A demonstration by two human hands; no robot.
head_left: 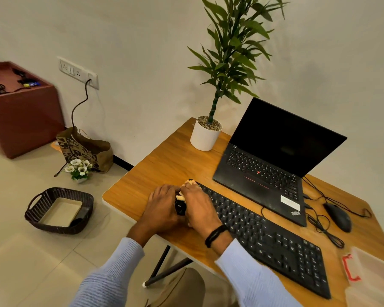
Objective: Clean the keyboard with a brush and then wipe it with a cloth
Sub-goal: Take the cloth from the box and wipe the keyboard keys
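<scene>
- Orange-brown wooden desk [164,160] holds the long black plastic keyboard [264,238].
- Left hand [160,204] grips its left end; right hand [197,207] bunches a pale yellow cloth [181,197] there.
- Wipe along rows, lightly.

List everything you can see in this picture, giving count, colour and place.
keyboard: one, black, desk front
cloth: one, cream, keyboard's left end
laptop: one, black, behind keyboard
mouse: one, black, right of laptop
plant: one, green, white pot, desk's far corner
desk: one, wooden
box: one, clear, desk's near corner
basket: one, dark, floor left
paper bag: one, brown, floor by wall
flowers: one bunch, white, floor
left hand: one, at keyboard's left end
right hand: one, holding cloth
</scene>
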